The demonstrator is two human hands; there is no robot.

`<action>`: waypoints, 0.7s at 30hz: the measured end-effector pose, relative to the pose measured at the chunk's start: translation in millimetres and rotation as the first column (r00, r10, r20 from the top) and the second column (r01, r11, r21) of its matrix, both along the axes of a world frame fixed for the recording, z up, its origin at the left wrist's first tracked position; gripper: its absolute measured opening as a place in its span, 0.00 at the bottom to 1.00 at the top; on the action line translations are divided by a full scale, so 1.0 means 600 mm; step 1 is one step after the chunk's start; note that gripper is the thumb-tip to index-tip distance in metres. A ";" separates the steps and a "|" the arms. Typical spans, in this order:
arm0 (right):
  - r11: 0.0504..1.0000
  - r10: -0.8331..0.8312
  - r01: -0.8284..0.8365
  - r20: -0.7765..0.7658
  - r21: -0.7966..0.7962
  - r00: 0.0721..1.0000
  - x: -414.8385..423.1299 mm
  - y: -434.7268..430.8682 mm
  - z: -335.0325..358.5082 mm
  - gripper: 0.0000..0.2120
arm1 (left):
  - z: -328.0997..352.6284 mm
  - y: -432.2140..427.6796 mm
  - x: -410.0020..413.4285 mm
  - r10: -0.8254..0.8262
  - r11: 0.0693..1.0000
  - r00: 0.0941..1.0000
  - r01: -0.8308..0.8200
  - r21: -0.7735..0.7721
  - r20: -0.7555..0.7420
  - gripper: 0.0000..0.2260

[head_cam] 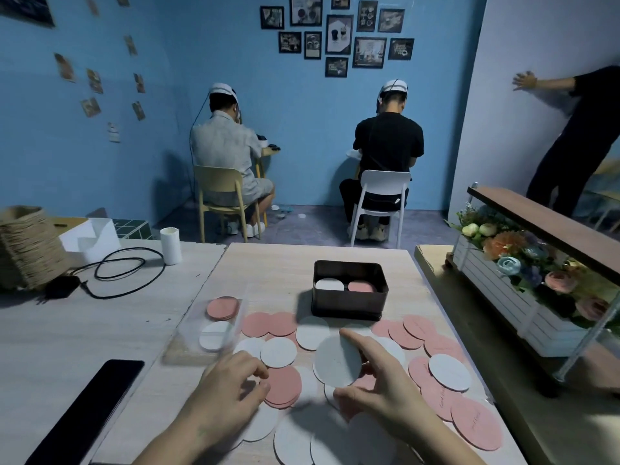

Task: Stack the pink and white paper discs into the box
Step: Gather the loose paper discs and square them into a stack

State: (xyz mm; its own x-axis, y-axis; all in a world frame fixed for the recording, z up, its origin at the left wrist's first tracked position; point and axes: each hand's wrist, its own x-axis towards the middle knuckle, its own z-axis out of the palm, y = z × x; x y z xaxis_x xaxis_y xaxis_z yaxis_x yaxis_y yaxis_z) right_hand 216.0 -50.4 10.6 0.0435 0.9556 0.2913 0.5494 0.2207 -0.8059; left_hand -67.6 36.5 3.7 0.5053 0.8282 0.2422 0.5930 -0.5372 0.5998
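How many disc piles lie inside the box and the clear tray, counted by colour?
Pink piles: 2, one pink pile in the box, one in the clear tray.
White piles: 2, one white pile in the box, one in the tray.
Total: 4.

Faint script ran across several pink discs (475, 423) lying just right of the right hand (379, 394), but it was too small and blurred to read. Framed prints (339, 34) on the blue wall, far beyond both hands, appeared to carry lettering, equally illegible. No label, brand or number could be read on anything else.
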 end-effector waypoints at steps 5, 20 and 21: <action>0.998 0.030 -0.035 0.091 0.050 0.995 -0.001 0.001 0.006 0.38 | -0.010 0.004 0.004 -0.016 1.000 0.999 0.017 -0.016 0.033 0.07; 0.999 0.036 -0.036 -0.028 0.024 0.999 0.008 -0.002 0.003 0.35 | -0.006 -0.004 0.007 0.002 1.000 0.964 0.000 0.006 -0.266 0.18; 0.999 0.042 -0.041 -0.042 0.021 0.998 0.007 -0.002 0.002 0.35 | -0.004 -0.005 0.010 0.001 1.000 0.960 0.001 0.006 -0.279 0.20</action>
